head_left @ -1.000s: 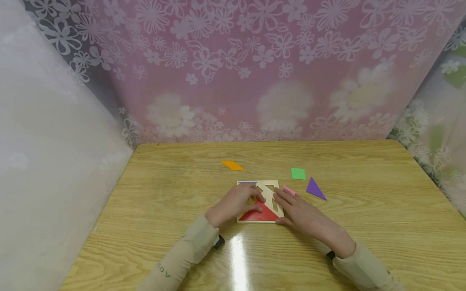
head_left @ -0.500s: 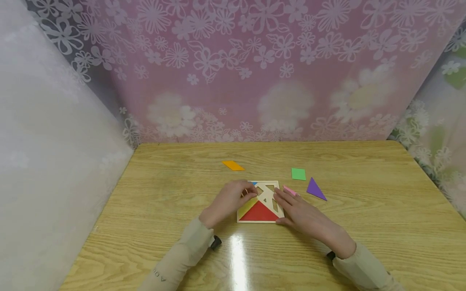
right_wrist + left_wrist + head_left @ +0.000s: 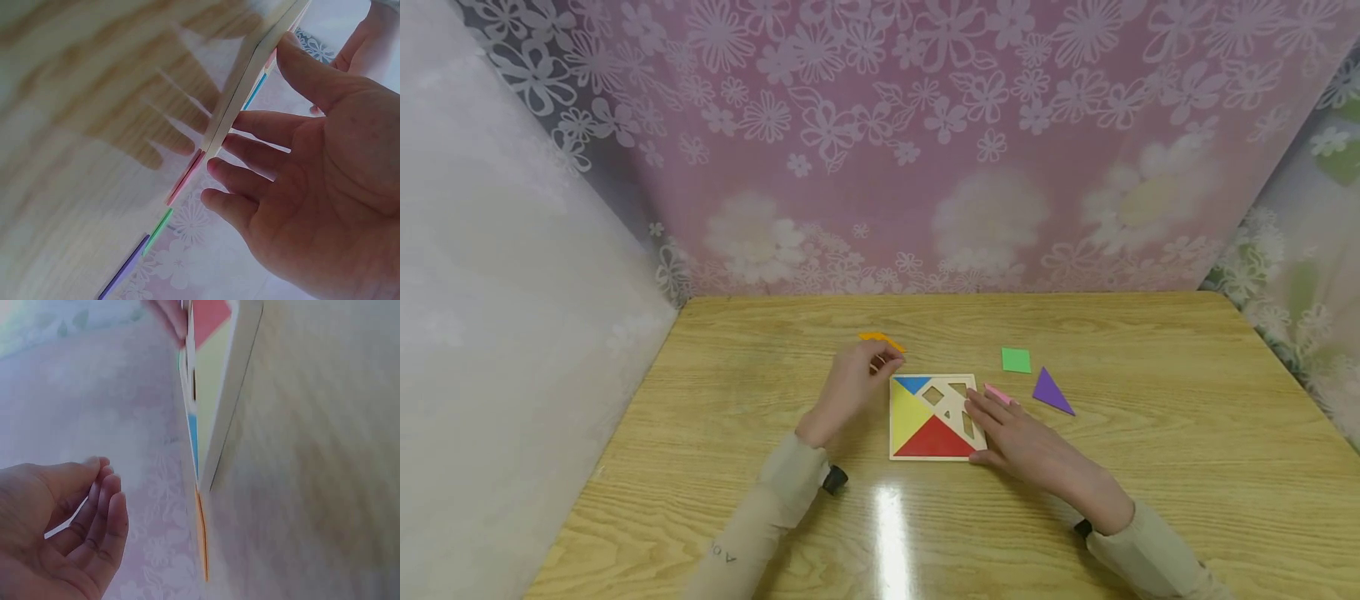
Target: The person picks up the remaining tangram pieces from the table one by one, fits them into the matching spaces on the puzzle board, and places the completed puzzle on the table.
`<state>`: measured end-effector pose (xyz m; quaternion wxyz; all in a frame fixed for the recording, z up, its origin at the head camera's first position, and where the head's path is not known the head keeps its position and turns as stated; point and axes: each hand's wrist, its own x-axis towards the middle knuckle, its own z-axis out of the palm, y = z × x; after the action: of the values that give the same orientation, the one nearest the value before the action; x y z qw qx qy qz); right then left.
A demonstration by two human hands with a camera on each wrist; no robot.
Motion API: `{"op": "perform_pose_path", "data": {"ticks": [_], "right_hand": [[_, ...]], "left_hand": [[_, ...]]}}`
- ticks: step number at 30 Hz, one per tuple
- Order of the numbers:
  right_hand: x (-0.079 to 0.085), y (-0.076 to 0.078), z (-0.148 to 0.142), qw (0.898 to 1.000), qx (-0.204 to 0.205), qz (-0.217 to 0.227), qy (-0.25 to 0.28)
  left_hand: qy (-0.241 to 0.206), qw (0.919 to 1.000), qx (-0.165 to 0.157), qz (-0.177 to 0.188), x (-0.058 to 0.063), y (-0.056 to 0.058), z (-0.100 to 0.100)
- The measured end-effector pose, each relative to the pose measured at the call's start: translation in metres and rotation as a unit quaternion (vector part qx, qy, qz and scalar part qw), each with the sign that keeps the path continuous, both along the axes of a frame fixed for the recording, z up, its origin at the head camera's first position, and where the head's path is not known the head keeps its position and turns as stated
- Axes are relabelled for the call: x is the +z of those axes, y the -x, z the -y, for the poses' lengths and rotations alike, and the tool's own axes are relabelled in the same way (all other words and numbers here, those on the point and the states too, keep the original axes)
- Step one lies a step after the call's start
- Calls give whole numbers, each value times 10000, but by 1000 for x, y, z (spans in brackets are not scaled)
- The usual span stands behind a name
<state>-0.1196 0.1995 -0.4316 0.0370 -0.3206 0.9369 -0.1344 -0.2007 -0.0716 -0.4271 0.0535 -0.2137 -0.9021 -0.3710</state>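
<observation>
My left hand [image 3: 852,382] hovers just in front of the orange parallelogram piece [image 3: 872,337], partly covering it in the head view. Its fingers are loosely bent, and the left wrist view shows nothing in them. A wooden tangram board [image 3: 955,403] lies flat on the table. Set into it are a yellow triangle [image 3: 907,417], a red triangle [image 3: 934,438] and a small blue triangle [image 3: 913,384]; several recesses are bare. My right hand [image 3: 1026,437] rests on the board's right edge with its fingers extended. A pink piece [image 3: 997,393] is partly hidden beside those fingers.
A green square [image 3: 1016,361] and a purple triangle [image 3: 1052,392] lie on the wooden table [image 3: 737,358] to the right of the board. Flowered cloth [image 3: 880,192] hangs behind the table's far edge and at both sides.
My left hand has left the board and moved up and left to the orange parallelogram, uncovering the blue and yellow triangles. The right hand has stayed on the board's edge.
</observation>
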Motion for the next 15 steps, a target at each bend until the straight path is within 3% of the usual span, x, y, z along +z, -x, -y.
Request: {"op": "perform_pose_path", "data": {"ticks": [3, 8, 15], "right_hand": [[0, 0, 0, 10000, 10, 4, -7], [0, 0, -1, 10000, 16, -33, -3], [-2, 0, -1, 9999, 24, -118, 28]], "left_hand": [[-126, 9995, 258, -116, 2, 15, 5], [177, 9982, 538, -220, 3, 38, 8], [873, 9946, 552, -118, -3, 58, 9]]}}
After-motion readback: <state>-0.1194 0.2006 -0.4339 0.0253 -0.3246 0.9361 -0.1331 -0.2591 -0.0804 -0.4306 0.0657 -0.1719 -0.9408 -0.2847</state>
